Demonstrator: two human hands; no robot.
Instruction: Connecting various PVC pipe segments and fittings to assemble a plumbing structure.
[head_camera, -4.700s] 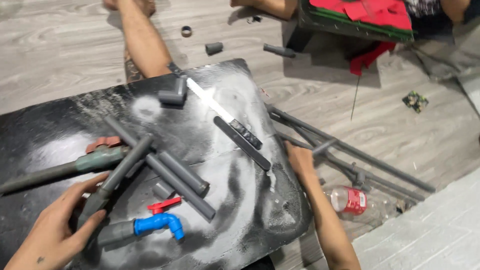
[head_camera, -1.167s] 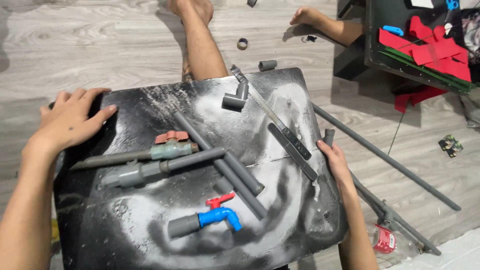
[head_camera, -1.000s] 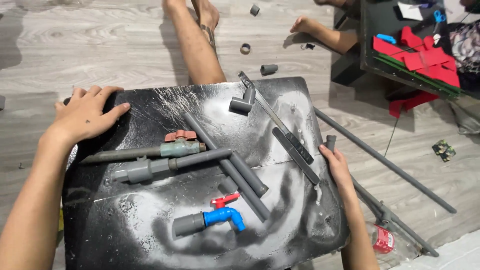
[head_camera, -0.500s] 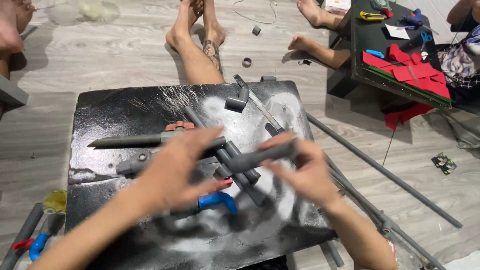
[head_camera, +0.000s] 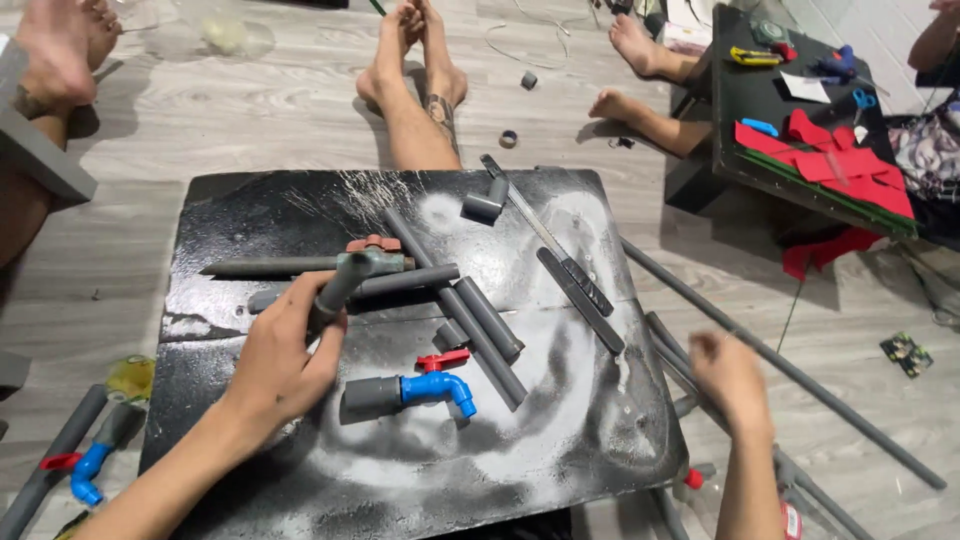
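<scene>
- Left hand (head_camera: 285, 355): fingers wrapped fully round a short grey plastic pipe piece (head_camera: 338, 288), which sticks up and away out of the fist, above the black scuffed board (head_camera: 250, 200).
- Right hand (head_camera: 730, 375): off the board's right edge, over the floor, blurred; fingers curled, whether it holds anything cannot be told.
- Just beyond the held piece: a grey valve with a red handle (head_camera: 372, 252) on a long grey pipe (head_camera: 270, 267), lying flat on the board.
- Near the left hand's fingertips: a blue plastic tap with a red lever and grey socket (head_camera: 415, 385).
- Centre of board: two long grey pipe lengths (head_camera: 470, 330) laid diagonally side by side, crossed by another grey pipe (head_camera: 405, 282).
- Right of these: a dark hand saw (head_camera: 572, 280), flat, diagonal.
- Far edge of board: a grey elbow fitting (head_camera: 487, 200).
- Floor at right: long grey pipes (head_camera: 800, 375) running diagonally beside the board.
- Floor at lower left: a second blue tap on a grey pipe (head_camera: 85, 465).
- Beyond the board: another person's bare feet and shins (head_camera: 415, 70).
- Upper right: a dark low table with red cut pieces (head_camera: 830, 160).
</scene>
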